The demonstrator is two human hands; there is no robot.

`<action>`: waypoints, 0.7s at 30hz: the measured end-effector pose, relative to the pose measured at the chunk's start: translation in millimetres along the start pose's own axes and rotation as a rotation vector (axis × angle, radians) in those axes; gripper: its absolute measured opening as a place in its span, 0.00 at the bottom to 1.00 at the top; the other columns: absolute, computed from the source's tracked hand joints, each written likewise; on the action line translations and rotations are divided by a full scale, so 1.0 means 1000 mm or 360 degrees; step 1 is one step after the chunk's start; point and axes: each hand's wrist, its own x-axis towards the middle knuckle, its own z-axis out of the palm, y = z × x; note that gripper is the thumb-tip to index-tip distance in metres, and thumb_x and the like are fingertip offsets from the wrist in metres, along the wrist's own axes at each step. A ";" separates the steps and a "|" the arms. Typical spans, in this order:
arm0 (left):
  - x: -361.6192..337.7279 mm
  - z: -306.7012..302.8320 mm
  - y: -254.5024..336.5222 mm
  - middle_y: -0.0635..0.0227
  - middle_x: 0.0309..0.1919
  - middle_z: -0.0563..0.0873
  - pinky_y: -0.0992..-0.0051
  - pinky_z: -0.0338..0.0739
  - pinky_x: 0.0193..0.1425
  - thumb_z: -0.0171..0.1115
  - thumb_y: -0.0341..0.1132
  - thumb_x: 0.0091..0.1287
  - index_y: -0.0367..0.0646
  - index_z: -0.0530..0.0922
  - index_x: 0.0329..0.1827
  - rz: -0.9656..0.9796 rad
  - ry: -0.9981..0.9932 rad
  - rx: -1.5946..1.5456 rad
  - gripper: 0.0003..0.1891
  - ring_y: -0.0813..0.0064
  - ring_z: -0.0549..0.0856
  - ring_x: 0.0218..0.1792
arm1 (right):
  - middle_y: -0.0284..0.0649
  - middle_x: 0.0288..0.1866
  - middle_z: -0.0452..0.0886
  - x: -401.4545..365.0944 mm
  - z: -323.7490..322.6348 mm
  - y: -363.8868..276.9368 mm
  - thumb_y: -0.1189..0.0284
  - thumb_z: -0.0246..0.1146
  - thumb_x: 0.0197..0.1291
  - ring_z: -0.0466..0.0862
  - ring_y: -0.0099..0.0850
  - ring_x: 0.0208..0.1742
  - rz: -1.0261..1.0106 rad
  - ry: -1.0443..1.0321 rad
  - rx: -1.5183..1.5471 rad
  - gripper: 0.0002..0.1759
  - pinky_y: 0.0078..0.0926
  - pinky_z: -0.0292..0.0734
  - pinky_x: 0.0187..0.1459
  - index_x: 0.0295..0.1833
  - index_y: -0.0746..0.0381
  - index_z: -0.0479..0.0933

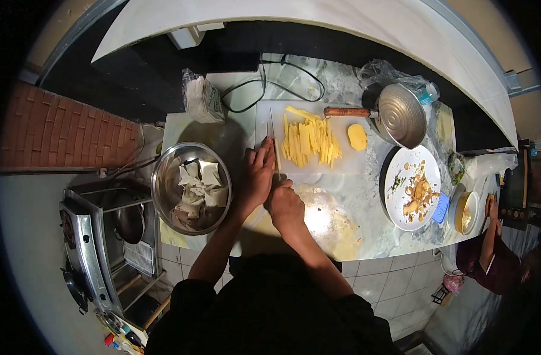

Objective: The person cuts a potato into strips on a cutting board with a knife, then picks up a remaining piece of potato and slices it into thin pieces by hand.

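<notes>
My left hand (255,174) presses a thin potato piece (277,157) onto the white cutting board (264,121). My right hand (285,204) sits just behind it, gripping a knife (271,127) whose blade shows edge-on as a thin line running away from me beside the piece. To the right on the board lies a heap of cut potato sticks (310,142). Further right is a rounded potato half (357,137).
A steel bowl (164,195) with pale folded pieces stands left of my hands. A metal pan (403,115) with a wooden handle, a white plate (394,207) of peelings and a small bowl (465,212) stand right. A stove (87,236) is low left. Another person (489,251) is at the right.
</notes>
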 end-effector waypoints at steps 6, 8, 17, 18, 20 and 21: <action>0.001 -0.001 0.000 0.54 0.63 0.67 0.65 0.68 0.54 0.51 0.26 0.61 0.32 0.64 0.64 0.0006 0.0059 -0.0019 0.25 0.55 0.71 0.44 | 0.58 0.28 0.80 0.004 0.005 0.008 0.71 0.50 0.59 0.83 0.50 0.32 -0.0123 0.0039 0.0118 0.14 0.43 0.80 0.34 0.39 0.75 0.64; 0.000 0.004 -0.002 0.54 0.63 0.67 0.65 0.68 0.54 0.51 0.25 0.60 0.32 0.64 0.64 0.0002 0.0085 -0.0036 0.26 0.55 0.71 0.44 | 0.58 0.29 0.80 0.005 0.005 0.009 0.70 0.50 0.60 0.83 0.51 0.32 -0.0111 0.0041 0.0100 0.15 0.43 0.80 0.35 0.40 0.75 0.64; -0.001 -0.001 0.003 0.54 0.62 0.66 0.63 0.67 0.55 0.54 0.23 0.58 0.32 0.62 0.65 -0.0076 0.0050 0.0005 0.29 0.54 0.71 0.48 | 0.61 0.33 0.79 0.004 -0.010 0.024 0.63 0.53 0.62 0.81 0.54 0.36 -0.0133 0.0003 0.0106 0.19 0.48 0.76 0.39 0.45 0.71 0.65; -0.001 -0.002 0.003 0.53 0.60 0.67 0.64 0.68 0.54 0.53 0.23 0.60 0.32 0.62 0.65 -0.0088 0.0094 -0.0129 0.27 0.54 0.72 0.48 | 0.61 0.32 0.79 0.003 -0.011 0.024 0.64 0.53 0.62 0.81 0.56 0.36 -0.0141 0.0033 0.0156 0.19 0.49 0.75 0.39 0.45 0.71 0.65; 0.000 -0.003 0.005 0.52 0.57 0.67 0.64 0.69 0.53 0.53 0.23 0.62 0.33 0.63 0.65 -0.0091 0.0146 -0.0259 0.26 0.53 0.73 0.48 | 0.62 0.32 0.78 0.002 -0.015 0.024 0.64 0.54 0.62 0.80 0.57 0.35 -0.0153 0.0071 0.0208 0.18 0.50 0.75 0.38 0.44 0.72 0.66; 0.001 -0.003 0.007 0.51 0.56 0.67 0.65 0.70 0.52 0.53 0.23 0.62 0.33 0.63 0.64 -0.0204 0.0099 -0.0510 0.25 0.53 0.74 0.48 | 0.62 0.31 0.78 0.002 -0.018 0.024 0.65 0.54 0.61 0.79 0.58 0.35 -0.0181 0.0089 0.0248 0.17 0.51 0.74 0.38 0.44 0.72 0.67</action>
